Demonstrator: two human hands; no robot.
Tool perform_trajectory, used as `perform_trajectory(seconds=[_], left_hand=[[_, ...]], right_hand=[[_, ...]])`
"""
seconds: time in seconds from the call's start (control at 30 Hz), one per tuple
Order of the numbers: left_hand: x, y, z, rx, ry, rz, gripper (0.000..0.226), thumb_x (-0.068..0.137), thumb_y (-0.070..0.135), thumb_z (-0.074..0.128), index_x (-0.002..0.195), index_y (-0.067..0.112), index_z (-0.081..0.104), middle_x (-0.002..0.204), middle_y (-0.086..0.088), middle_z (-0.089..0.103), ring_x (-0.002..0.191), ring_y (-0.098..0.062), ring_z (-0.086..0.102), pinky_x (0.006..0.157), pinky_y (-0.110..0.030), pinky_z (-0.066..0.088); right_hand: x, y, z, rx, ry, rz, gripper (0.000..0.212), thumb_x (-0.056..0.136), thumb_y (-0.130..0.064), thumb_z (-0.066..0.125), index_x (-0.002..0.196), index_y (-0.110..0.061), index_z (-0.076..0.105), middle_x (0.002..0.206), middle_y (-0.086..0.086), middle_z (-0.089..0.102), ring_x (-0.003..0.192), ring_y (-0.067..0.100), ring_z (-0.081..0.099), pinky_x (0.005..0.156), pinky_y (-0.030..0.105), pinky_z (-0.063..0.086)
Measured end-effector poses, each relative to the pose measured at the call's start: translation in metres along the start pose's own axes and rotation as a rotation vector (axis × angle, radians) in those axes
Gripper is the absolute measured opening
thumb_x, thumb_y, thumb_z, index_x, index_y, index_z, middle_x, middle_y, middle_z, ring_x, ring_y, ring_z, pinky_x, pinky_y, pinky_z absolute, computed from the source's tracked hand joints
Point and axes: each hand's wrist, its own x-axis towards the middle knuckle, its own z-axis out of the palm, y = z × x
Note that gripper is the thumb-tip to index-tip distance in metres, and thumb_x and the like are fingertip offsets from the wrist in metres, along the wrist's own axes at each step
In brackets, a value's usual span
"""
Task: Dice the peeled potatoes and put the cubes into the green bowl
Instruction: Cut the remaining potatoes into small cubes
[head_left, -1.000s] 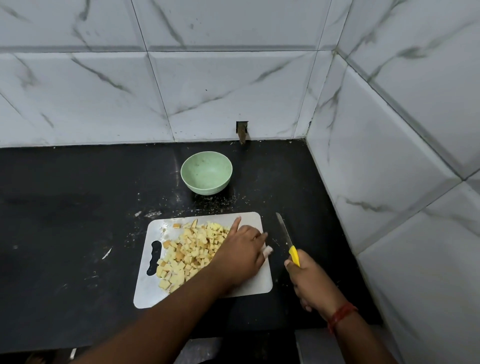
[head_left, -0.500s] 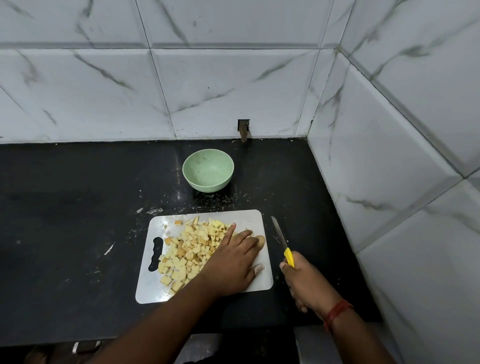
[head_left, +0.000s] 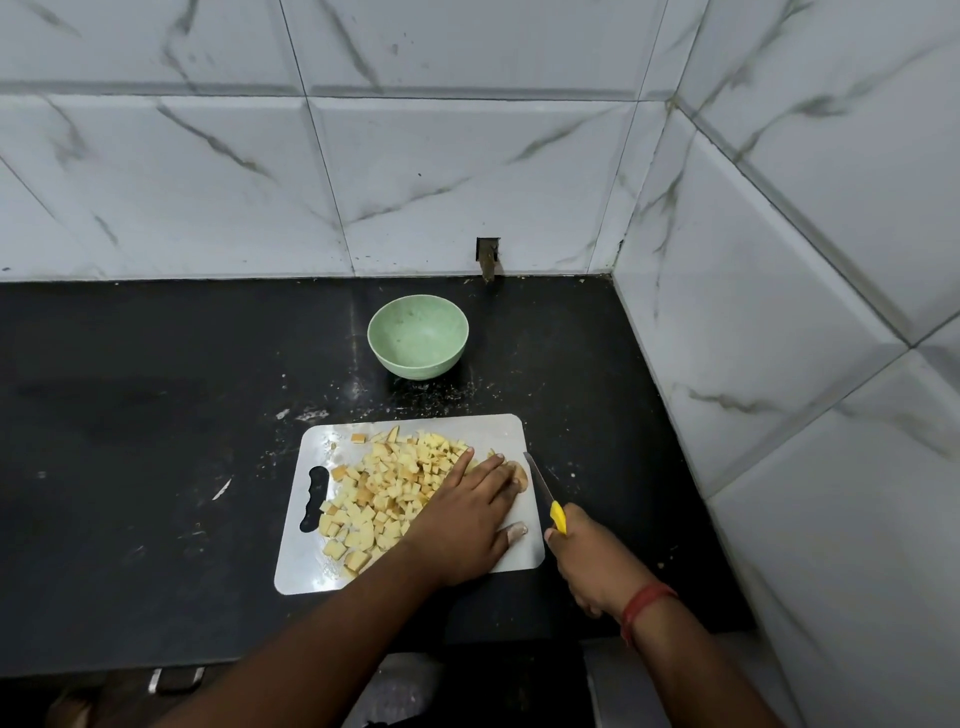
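Potato cubes (head_left: 387, 491) sit in a loose heap on the white cutting board (head_left: 311, 564), covering its middle & left-centre, from near the far edge down toward the near-left corner; one stray cube lies apart at the far-left of the heap. Board lies flat on the black countertop (head_left: 130, 441), its slotted handle cut-out on the left side. Green bowl (head_left: 418, 336) stands upright on the counter just beyond the board's far edge, not touching it; inside shows only bare green surface w/ faint specks, no cubes in it. Crumbs & white smears dot the counter btwn bowl & board and to the board's left. Left hand (head_left: 467, 514) reaches across from the lower left, palm down on the board's right half, fingers fairly straight & together, fingertips at the right edge of the heap; thumb tip rests on the board near its right edge. A brownish uncut potato piece (head_left: 519, 475) peeks out just past the fingertips; hand covers most of it, so can't tell how big it is or whether the fingers press it. Right hand (head_left: 592, 564) is curled round the yellow handle of a knife (head_left: 543, 491), held just off the board's right edge; blade points away & slightly left, tip close to the potato piece, whether it touches can't be told. Red thread band (head_left: 644, 603) circles the right wrist. Marble-look white wall tiles (head_left: 467, 171) back the counter & run down its right side.
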Motion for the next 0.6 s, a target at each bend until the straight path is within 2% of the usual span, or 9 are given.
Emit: perform_trajectory(seconds=[0.2,0.3,0.37,0.47,0.6], left_hand=[[-0.001,-0.004,0.002,0.009,-0.032,0.003,0.067,0.106,0.054,0.02,0.154,0.014,0.045,0.157,-0.007,0.043,0.153,-0.027,0.026,0.127,-0.052,0.0],[0.0,-0.006,0.003,0.041,-0.028,0.008,0.066,0.106,0.052,0.02,0.152,0.015,0.048,0.155,-0.005,0.047,0.151,-0.028,0.03,0.127,-0.054,0.004],[0.001,-0.005,0.0,0.068,-0.044,0.002,0.067,0.105,0.052,0.017,0.153,0.016,0.047,0.156,-0.005,0.045,0.151,-0.028,0.029,0.126,-0.055,0.003],[0.001,-0.001,-0.005,0.087,-0.067,-0.021,0.071,0.103,0.052,0.011,0.156,0.016,0.042,0.159,-0.005,0.04,0.152,-0.028,0.024,0.126,-0.055,-0.002],[0.0,0.006,-0.01,0.072,-0.099,-0.058,0.075,0.101,0.054,0.007,0.159,0.016,0.035,0.162,-0.004,0.035,0.155,-0.027,0.018,0.126,-0.054,-0.006]], right_hand=[[0.005,-0.017,0.005,-0.286,0.021,-0.021,0.018,0.102,-0.022,0.035,0.112,-0.009,0.041,0.076,0.007,0.049,0.054,0.018,0.047,0.046,0.025,0.036],[0.011,-0.018,0.009,-0.385,0.026,-0.055,0.029,0.101,-0.016,0.036,0.127,-0.004,0.041,0.092,0.008,0.049,0.076,0.02,0.048,0.069,0.026,0.041],[0.013,-0.016,0.011,-0.405,0.028,-0.055,0.034,0.1,-0.014,0.038,0.132,-0.002,0.04,0.1,0.009,0.045,0.089,0.019,0.044,0.079,0.027,0.038],[0.008,-0.01,0.015,-0.403,0.021,-0.042,0.034,0.1,-0.013,0.038,0.133,-0.002,0.039,0.103,0.01,0.048,0.092,0.021,0.048,0.08,0.027,0.037],[-0.011,0.01,0.021,-0.384,-0.013,-0.028,0.032,0.101,-0.013,0.036,0.131,-0.002,0.04,0.119,0.018,0.058,0.109,0.032,0.058,0.08,0.026,0.038]])
